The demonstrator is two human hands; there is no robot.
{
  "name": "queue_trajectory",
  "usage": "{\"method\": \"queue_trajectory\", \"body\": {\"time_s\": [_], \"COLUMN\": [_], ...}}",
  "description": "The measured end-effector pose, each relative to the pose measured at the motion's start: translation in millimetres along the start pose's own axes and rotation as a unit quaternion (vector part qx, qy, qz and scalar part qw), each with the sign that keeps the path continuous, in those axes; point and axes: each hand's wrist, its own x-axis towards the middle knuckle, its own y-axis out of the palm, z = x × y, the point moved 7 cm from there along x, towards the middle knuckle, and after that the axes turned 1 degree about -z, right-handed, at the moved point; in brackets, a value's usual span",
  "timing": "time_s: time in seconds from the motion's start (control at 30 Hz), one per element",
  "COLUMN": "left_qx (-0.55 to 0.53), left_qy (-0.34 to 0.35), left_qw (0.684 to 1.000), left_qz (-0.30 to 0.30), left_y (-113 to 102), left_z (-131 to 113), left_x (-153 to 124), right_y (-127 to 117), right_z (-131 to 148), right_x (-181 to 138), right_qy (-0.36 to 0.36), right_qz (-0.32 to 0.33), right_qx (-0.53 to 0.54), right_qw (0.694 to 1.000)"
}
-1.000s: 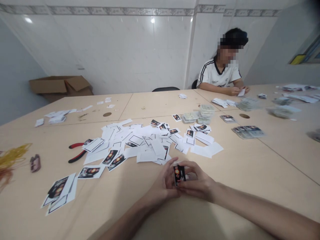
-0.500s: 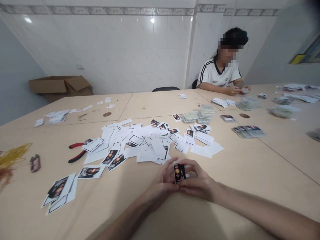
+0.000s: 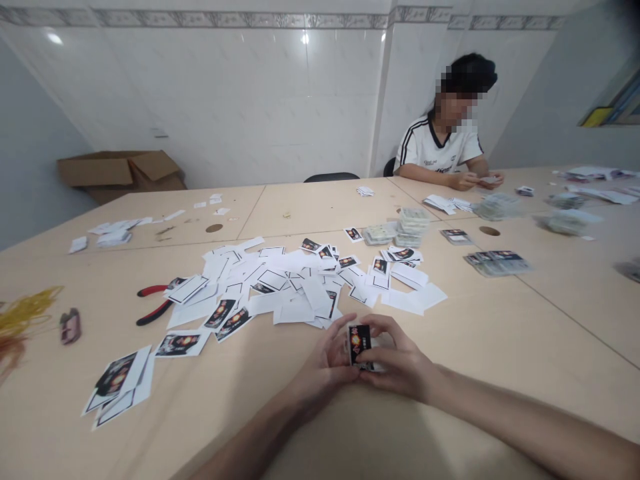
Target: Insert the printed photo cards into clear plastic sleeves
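Left hand (image 3: 325, 367) and right hand (image 3: 400, 367) are pressed close together over the pale wooden worktop (image 3: 500, 347). I can see the fingers of both hands curl in and pinch a small black paper card (image 3: 359, 344) with an orange fire picture on it. The card stands up between the hands, and a bit of white paper (image 3: 375, 366) shows just under it.

On my screen from the head camera, a big messy heap of white paper cards (image 3: 280, 293) lies just past the hands. Some of the cards show the same black and orange picture. Left of the heap are pliers with red and black handles (image 3: 153, 303), touching the white paper. Farther left lie a tangle of yellow string (image 3: 25, 312) and a small pink thing (image 3: 71, 325). Past the heap, a stack of small clear packets (image 3: 413, 227) sits on the worktop.

Across the worktop, another person in a white shirt with black stripes (image 3: 440, 147) holds a small white paper (image 3: 493, 179) in both hands (image 3: 473, 180). A brown cardboard box (image 3: 120, 170) stands by the white tile wall (image 3: 225, 100).
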Motion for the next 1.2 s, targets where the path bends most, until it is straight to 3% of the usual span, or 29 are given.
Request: {"method": "queue_trajectory", "body": {"time_s": [1.2], "left_qx": [0.012], "left_qy": [0.017], "left_qw": [1.000], "left_qz": [-0.006], "left_y": [3.3], "left_z": [-3.8], "left_x": [0.8], "right_y": [1.3], "right_z": [-1.9], "right_x": [7.3], "right_qy": [0.014], "right_qz": [0.017], "right_qx": [-0.030], "right_qw": [0.999]}}
